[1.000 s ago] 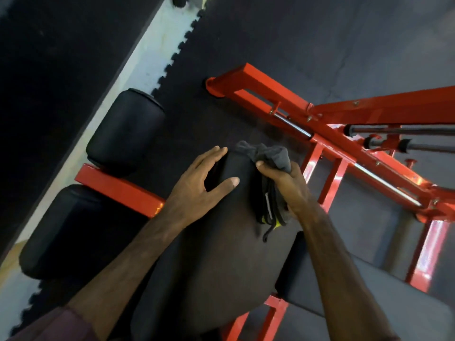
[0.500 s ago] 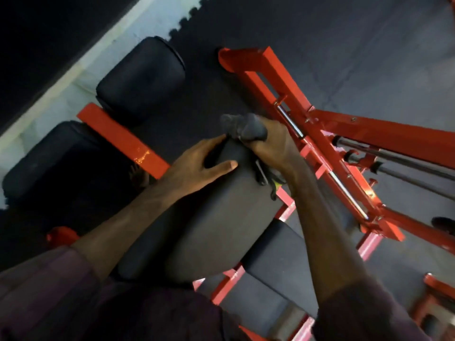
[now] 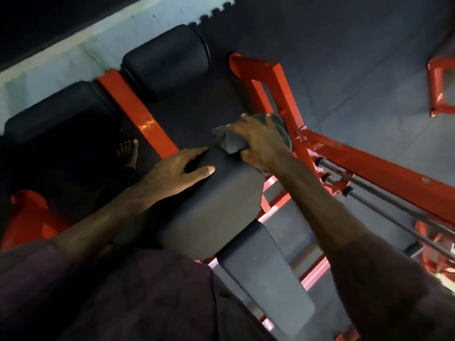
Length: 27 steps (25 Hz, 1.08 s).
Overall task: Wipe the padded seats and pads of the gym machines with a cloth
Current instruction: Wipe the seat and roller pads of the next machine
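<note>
Your right hand (image 3: 261,143) is clamped on the grey cloth (image 3: 230,142), fingers curled over the bunched fabric and pressing it onto the far top end of the black pad (image 3: 216,203). That is where the cloth sits now: at the pad's upper edge, just beside the red frame (image 3: 290,107), with a loose corner sticking out toward your left. Your left hand (image 3: 177,172) lies flat on the same pad, fingers straight and spread, holding nothing; I judge it is there to steady the pad and brace you while you lean over. The pad's long axis runs from near your body away and up the picture, tilted slightly to the left, and its narrow far end points at the frame's upper corner. A second pad (image 3: 266,274) continues the line below it, toward your right side. Two roller pads (image 3: 167,60) flank a red bar on the left, well apart from the cloth, and no cloth is on them. Motion blur hides the fabric's folds.
</note>
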Each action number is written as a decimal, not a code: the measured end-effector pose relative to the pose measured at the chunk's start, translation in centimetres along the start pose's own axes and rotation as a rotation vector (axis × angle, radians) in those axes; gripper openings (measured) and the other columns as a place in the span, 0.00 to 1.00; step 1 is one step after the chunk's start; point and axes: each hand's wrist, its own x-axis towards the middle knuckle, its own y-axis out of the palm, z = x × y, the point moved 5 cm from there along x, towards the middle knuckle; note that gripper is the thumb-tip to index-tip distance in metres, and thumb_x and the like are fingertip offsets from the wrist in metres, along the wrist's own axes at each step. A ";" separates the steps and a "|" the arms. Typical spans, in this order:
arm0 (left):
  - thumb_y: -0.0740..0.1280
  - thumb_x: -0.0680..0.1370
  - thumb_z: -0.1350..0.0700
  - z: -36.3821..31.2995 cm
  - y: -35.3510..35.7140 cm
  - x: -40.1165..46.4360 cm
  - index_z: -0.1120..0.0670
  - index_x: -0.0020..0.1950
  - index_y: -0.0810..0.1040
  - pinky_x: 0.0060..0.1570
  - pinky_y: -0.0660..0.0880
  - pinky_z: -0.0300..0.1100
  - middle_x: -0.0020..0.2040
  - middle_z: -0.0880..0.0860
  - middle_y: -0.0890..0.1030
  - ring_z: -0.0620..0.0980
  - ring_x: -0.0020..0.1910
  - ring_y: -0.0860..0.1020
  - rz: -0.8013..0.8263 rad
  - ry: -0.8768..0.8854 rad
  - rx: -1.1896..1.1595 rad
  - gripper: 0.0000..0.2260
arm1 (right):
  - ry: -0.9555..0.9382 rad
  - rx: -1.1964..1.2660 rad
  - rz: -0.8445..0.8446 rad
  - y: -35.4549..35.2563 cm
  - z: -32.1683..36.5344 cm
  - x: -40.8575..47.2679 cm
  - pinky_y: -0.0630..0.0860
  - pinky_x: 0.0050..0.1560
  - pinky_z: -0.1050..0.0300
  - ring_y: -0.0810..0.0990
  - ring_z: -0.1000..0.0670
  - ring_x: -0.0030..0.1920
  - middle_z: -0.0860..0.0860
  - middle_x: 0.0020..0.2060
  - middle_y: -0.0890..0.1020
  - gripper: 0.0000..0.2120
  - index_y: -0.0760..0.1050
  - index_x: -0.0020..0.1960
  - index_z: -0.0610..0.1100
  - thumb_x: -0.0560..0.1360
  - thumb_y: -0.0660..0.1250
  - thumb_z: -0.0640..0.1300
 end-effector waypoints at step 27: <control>0.53 0.75 0.24 6.9 -0.3 -14.8 0.47 0.81 0.69 0.74 0.70 0.50 0.77 0.49 0.74 0.50 0.75 0.73 -0.192 -0.165 0.157 0.42 | -0.056 0.051 -0.147 4.2 10.8 -4.0 0.44 0.81 0.35 0.64 0.44 0.80 0.46 0.75 0.75 0.36 0.71 0.77 0.45 0.68 0.61 0.49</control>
